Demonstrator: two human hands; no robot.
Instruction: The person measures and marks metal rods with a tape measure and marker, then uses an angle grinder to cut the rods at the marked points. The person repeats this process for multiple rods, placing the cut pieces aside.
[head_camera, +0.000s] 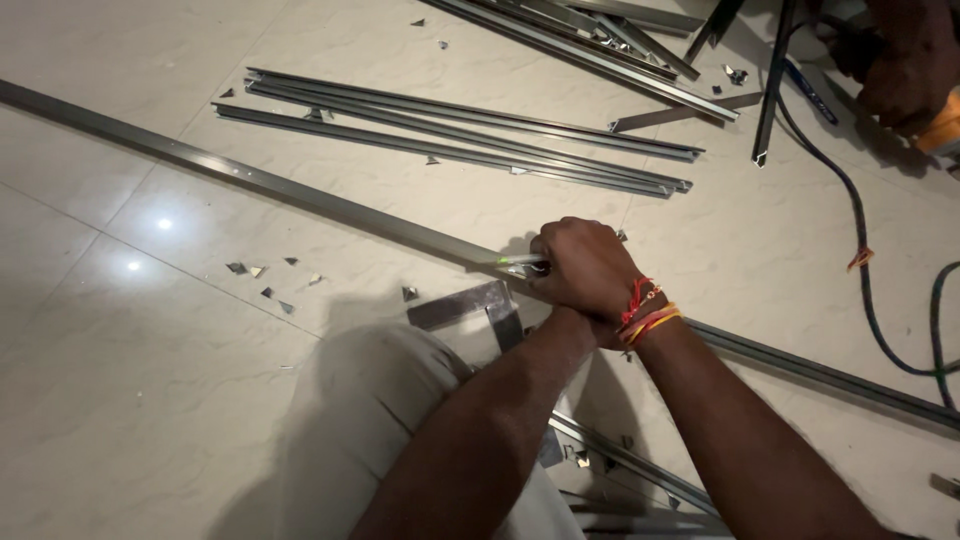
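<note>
Right hand (585, 268) fisted on green marker (520, 261), tip at long metal channel (250, 180) on tiled floor (120, 400). Left hand hidden beneath right, grip unclear. Try square (480, 305) just beside mark. Judgement: keep square butted tight, marker steady, one stroke.

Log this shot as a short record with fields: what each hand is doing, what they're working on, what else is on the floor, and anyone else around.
right hand: closed on a small pen-like tool, tip against the long metal strip
left hand: hidden behind the right hand, only the forearm shows
metal square: flat on the floor beside the strip
floor: pale tiles, small metal scraps
other strips: bundled farther away
cable: dark, runs along the right side
other person's hand: top right corner
</note>
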